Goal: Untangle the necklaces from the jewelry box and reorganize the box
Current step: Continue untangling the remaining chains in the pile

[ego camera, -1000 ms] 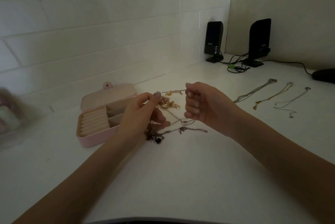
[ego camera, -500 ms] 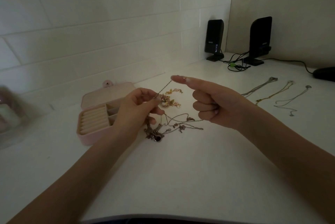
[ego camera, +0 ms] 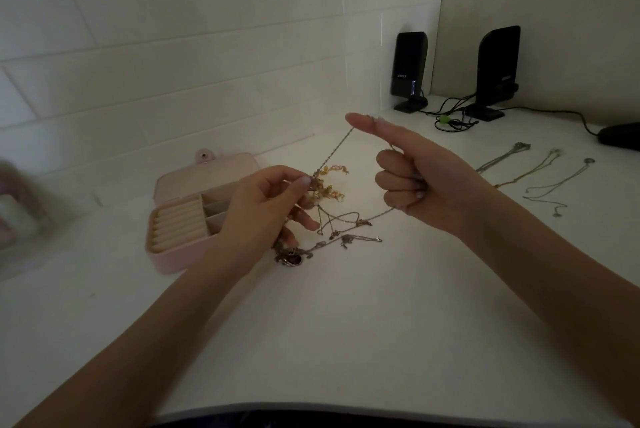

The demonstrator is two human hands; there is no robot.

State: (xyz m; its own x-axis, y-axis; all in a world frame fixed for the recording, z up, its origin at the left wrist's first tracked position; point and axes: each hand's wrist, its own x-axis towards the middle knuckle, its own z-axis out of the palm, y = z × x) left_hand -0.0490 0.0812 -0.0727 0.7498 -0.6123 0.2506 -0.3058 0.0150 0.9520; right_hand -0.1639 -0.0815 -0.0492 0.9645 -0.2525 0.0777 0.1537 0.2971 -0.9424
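A tangle of thin necklaces (ego camera: 329, 216) lies on the white table, with gold charms at its top and a dark pendant (ego camera: 292, 258) at its lower left. My left hand (ego camera: 270, 206) pinches the knot by the gold charms. My right hand (ego camera: 412, 178) holds one chain (ego camera: 334, 150). The chain runs taut over my outstretched index finger, while the other fingers curl round its lower run. The pink jewelry box (ego camera: 194, 216) stands open to the left, showing cream ring rolls and small compartments. My left hand partly hides its right side.
Three separated necklaces (ego camera: 526, 174) lie stretched out at the right. Two black speakers (ego camera: 408, 71) with cables stand at the back against the wall. A dark mouse (ego camera: 620, 136) sits at the far right edge. A blurred object (ego camera: 17, 216) is at the far left.
My right hand went from a closed fist near the tangle to an extended index finger, lifting one chain up and away. The left hand stays pinching the knot.
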